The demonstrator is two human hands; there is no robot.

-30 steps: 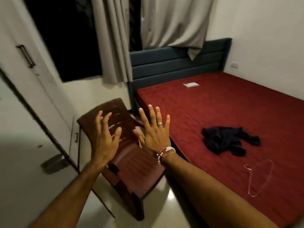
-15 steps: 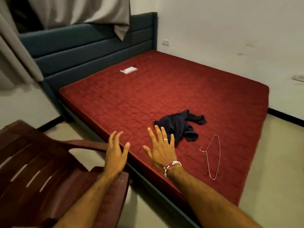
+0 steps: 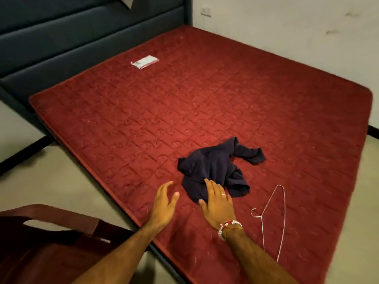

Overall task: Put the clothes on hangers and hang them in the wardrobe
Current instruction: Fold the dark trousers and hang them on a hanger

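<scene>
Though crumpled, garment [image 3: 213,165] at right fingertips [image 3: 211,188]

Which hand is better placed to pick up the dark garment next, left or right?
Right. The right hand lies open over the near edge of the dark garment; the left hand is open beside it, over bare mattress. The wire hanger also lies to the right.

No legible txt anywhere. White label [image 3: 145,62] on mattress [image 3: 205,103] has red & dark print, too blurry to read.
</scene>
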